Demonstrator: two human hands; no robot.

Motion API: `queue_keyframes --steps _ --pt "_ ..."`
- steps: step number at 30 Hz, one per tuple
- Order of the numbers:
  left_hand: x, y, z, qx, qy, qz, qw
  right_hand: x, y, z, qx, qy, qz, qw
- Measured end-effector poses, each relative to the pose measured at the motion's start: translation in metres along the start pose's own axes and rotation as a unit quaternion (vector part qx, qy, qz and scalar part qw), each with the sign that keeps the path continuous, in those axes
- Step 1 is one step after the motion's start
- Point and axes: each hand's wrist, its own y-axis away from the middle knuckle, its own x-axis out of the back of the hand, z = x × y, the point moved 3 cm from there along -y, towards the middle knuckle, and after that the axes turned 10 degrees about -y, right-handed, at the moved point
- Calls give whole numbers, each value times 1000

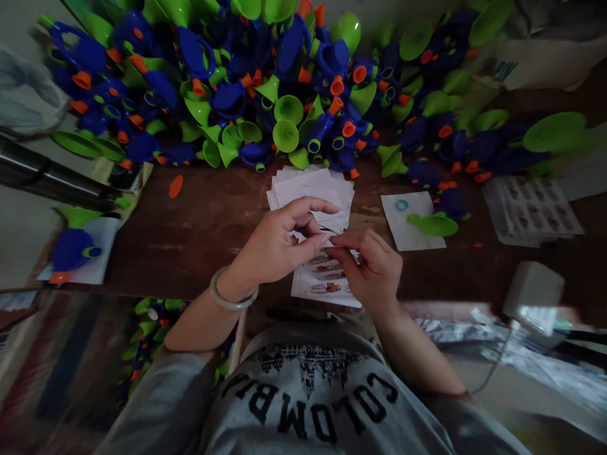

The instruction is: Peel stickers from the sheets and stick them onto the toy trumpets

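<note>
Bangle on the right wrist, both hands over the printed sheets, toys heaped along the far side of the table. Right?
No: the head view shows the bangle on the wrist of the left hand, not the right hand. Rest holds: both hands over the printed sheets, toys heaped along the far side of the table.
</note>
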Motion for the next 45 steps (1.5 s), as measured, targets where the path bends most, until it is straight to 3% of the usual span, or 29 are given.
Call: queue_keyframes --steps 6,9,14,15,17,19,21,26,34,37,40,45 --pt "-3 3 8 20 7 16 1000 1 14 2 121 57 49 990" --pt "0 2 11 8 -4 30 1000 2 23 1 160 66 46 984" --pt "21 -6 7 -37 -54 184 981 7 30 -27 243 121 -3 962" --pt "24 -8 6 -49 -56 193 978 9 28 -30 238 129 -3 963" --pt "25 -13 3 -69 -44 171 982 15 21 -28 162 120 7 979" --pt "23 -17 3 -83 -20 147 985 17 13 -16 69 71 4 995" --pt "20 -18 5 -88 -7 140 986 16 10 -4 24 7 -11 1000" --pt "14 -21 6 -66 -62 95 991 10 11 10 14 -55 -23 998" --pt "5 -24 5 -58 -67 50 995 12 8 1 17 -59 -16 998" --pt "1 -24 5 -55 -59 49 996 13 3 1 1 -26 -18 1000" --pt "-3 -24 3 -38 -52 50 997 15 4 7 34 8 -8 999" --pt "-2 -29 0 -27 -66 98 993 18 32 22 95 65 -2 993"
